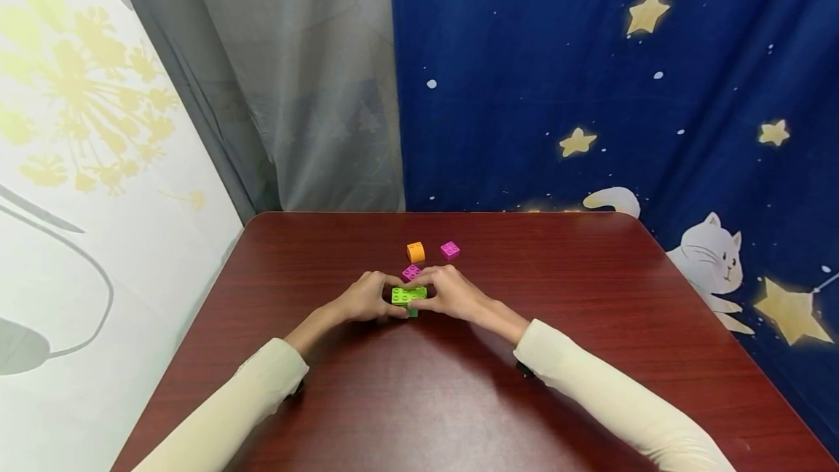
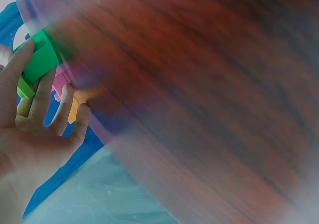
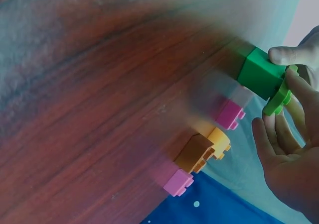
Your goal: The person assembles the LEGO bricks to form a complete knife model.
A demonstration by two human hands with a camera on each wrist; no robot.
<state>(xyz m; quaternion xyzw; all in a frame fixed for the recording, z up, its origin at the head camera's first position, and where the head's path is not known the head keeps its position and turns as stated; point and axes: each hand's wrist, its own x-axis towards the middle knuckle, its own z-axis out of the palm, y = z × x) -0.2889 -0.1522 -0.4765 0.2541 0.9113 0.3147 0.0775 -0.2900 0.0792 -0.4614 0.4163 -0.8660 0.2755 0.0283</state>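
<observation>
A flat lime-green toy building brick (image 1: pixel 401 296) with studs lies on top of a taller green brick (image 3: pixel 260 73). From the left side my left hand (image 1: pixel 364 299) pinches the lime brick between thumb and fingers. My right hand (image 1: pixel 454 294) grips its other end, thumb in front and fingers behind. In the left wrist view, the left hand (image 2: pixel 35 119) has its other fingers spread beside the green brick (image 2: pixel 44 60). The right wrist view shows the right hand (image 3: pixel 294 159) at the lime brick (image 3: pixel 277 100), the green one standing on the table.
Just behind the hands is a magenta brick (image 1: pixel 411 272). Farther back are an orange curved-top brick (image 1: pixel 416 252) and another magenta brick (image 1: pixel 449 250). The dark red wooden table (image 1: pixel 524 268) ends at a grey curtain (image 1: pixel 328 93) and a blue star-patterned one (image 1: pixel 511 108).
</observation>
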